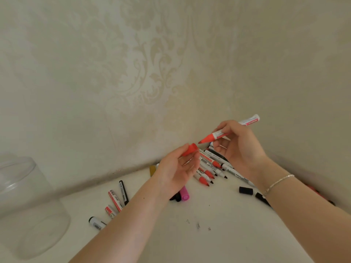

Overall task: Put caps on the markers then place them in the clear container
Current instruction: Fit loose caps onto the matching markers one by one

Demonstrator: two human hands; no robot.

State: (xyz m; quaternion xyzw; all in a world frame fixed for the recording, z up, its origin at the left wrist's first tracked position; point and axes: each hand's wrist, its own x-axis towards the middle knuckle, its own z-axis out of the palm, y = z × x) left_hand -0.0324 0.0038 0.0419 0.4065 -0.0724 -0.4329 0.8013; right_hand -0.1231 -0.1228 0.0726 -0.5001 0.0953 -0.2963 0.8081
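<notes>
1. While the right hand (240, 147) grips a slim white plastic marker with a red tapered nib end (228, 132), fingers and thumb curled round its barrel, the nib points left and down toward the left hand and the barrel's far end sticks out up and right past the knuckles.
2. Just left of that nib and apart from it, the left hand (175, 170) pinches a small red plastic cap (190, 149) between thumb and fingertips, palm turned up, the other fingers loosely bent.
3. Directly below the held marker, a heap of uncapped white markers with red and black nibs (210, 168) lies fanned on the smooth white tabletop (218, 234), pressed toward the corner where the patterned cream wallpaper (152, 63) meets the table.
4. Lower than the heap, a pink cylindrical cap (184, 194) lies beside a black one, partly under the left wrist; a loose black cap (245, 190) lies right of them, near the right wrist with its thin silver chain bracelet (278, 183).
5. Further left of the held marker, several more markers (115, 201) lie scattered near the left forearm.
6. Far left of the held marker, at the frame's edge, stands the clear round plastic container (28, 205), well apart from both hands, with bare tabletop between it and the scattered markers.
</notes>
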